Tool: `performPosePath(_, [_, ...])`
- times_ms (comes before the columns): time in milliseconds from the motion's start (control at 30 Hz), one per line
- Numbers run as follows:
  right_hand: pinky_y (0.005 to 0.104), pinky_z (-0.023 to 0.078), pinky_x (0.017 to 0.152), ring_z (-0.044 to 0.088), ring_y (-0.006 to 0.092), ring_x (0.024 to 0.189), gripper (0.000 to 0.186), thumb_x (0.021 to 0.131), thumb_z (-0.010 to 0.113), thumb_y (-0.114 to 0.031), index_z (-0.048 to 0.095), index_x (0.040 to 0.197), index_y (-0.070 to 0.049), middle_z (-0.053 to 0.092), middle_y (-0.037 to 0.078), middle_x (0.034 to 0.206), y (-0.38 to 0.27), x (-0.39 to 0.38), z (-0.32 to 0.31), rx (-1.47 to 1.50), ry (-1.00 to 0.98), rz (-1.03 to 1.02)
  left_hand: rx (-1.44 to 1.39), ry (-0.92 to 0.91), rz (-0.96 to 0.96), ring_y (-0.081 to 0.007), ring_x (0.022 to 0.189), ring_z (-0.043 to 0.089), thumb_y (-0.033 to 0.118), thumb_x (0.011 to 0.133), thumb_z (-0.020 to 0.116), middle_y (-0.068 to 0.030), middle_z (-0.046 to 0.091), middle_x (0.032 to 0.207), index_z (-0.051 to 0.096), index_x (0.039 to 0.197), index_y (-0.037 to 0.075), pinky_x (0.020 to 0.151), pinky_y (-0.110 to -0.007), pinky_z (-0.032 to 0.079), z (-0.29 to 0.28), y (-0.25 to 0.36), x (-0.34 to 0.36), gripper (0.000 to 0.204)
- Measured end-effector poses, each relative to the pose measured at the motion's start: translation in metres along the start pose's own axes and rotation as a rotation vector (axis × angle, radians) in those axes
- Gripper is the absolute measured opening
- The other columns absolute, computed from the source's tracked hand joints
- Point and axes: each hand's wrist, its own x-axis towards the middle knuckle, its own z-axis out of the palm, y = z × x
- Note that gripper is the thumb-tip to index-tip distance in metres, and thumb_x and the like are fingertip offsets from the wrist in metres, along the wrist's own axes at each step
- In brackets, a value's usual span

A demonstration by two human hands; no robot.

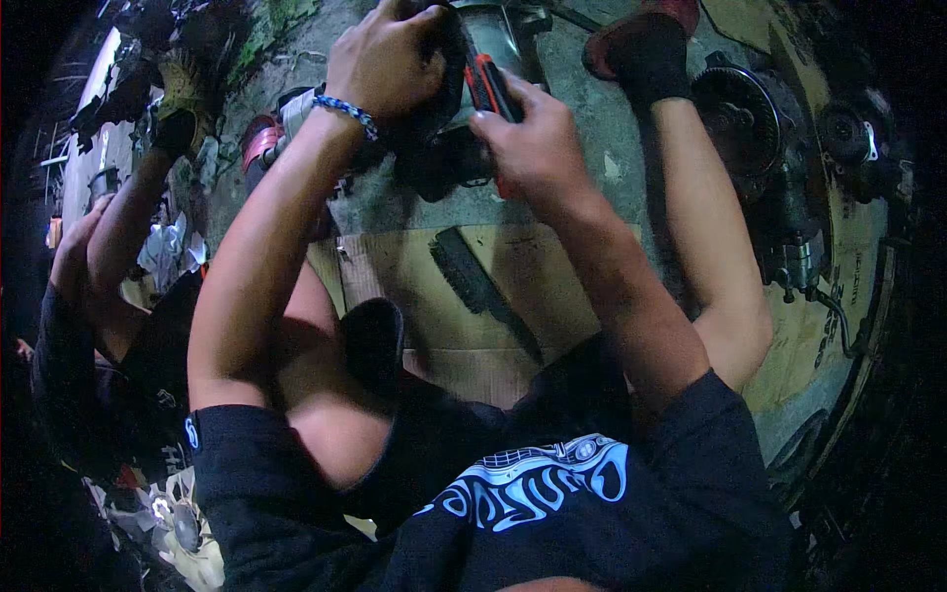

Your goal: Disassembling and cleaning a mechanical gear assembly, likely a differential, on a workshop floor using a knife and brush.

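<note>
My left hand [387, 57], with a blue and white braided bracelet at its wrist, is closed against a dark rounded part of a metal machine piece [493, 35]. What its fingers grip is hidden. My right hand [538, 138] is wrapped round a red-and-black-handled tool [485, 87], its narrow front end pointing up at the metal piece. The kind of tool is not clear. A dark brush [478, 281] with a long handle lies on the cardboard [395, 286] between my legs.
To the right sit a large toothed ring wheel [735, 118], a metal mechanical part [794, 259] and a round dark part [850, 133], on or beside more cardboard. At left, another person's gloved hand [182, 89] is near dark parts. My red shoe [641, 44] flanks the work.
</note>
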Motion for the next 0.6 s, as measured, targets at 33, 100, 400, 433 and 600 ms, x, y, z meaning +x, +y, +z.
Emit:
performPosePath(33, [0.0368, 0.051, 0.08, 0.065, 0.029, 0.085, 0.051, 0.078, 0.066, -0.019, 0.055, 0.122, 0.006, 0.066, 0.021, 0.096, 0.008, -0.003, -0.011, 0.051, -0.014, 0.054, 0.081, -0.03, -0.014, -0.0321, 0.095, 0.063, 0.028, 0.081, 0.062, -0.0136, 0.06, 0.112, 0.061, 0.122, 0.017, 0.082, -0.041, 0.052, 0.001, 0.009, 0.002, 0.043])
performPosePath(100, [0.0313, 0.05, 0.074, 0.061, 0.0175, 0.079, 0.05, 0.081, 0.066, -0.017, 0.055, 0.125, 0.004, 0.065, 0.013, 0.09, 0.012, -0.015, -0.041, 0.155, -0.033, 0.125, 0.164, -0.057, -0.026, -0.0327, 0.093, 0.064, 0.029, 0.08, 0.061, -0.0134, 0.062, 0.11, 0.06, 0.121, 0.015, 0.081, -0.042, 0.052, 0.002, 0.022, 0.005, 0.043])
performPosePath(400, [0.0231, 0.048, 0.063, 0.054, 0.0083, 0.068, 0.049, 0.086, 0.062, -0.003, 0.049, 0.132, 0.003, 0.06, 0.003, 0.094, 0.041, -0.081, -0.125, 0.366, 0.072, 0.375, 0.134, -0.29, -0.155, -0.0369, 0.07, 0.068, 0.02, 0.073, 0.058, -0.0222, 0.067, 0.075, 0.062, 0.095, -0.002, 0.068, -0.044, 0.055, 0.001, 0.043, 0.011, 0.032])
performPosePath(433, [0.0231, 0.048, 0.063, 0.054, 0.0083, 0.068, 0.049, 0.086, 0.062, -0.003, 0.049, 0.132, 0.003, 0.06, 0.003, 0.094, 0.045, -0.084, -0.124, 0.364, 0.072, 0.377, 0.087, -0.343, -0.184, -0.0383, 0.073, 0.068, 0.022, 0.073, 0.058, -0.0239, 0.067, 0.078, 0.062, 0.095, -0.003, 0.069, -0.045, 0.055, 0.0, 0.046, 0.011, 0.033])
performPosePath(600, [0.0226, 0.048, 0.063, 0.053, 0.0067, 0.07, 0.052, 0.086, 0.062, -0.002, 0.046, 0.135, 0.003, 0.06, 0.003, 0.097, 0.036, -0.089, -0.103, 0.317, -0.005, 0.31, 0.014, -0.464, -0.231, -0.0424, 0.085, 0.065, 0.026, 0.078, 0.059, -0.0286, 0.065, 0.091, 0.056, 0.103, -0.006, 0.075, -0.048, 0.053, -0.015, 0.049, 0.012, 0.04])
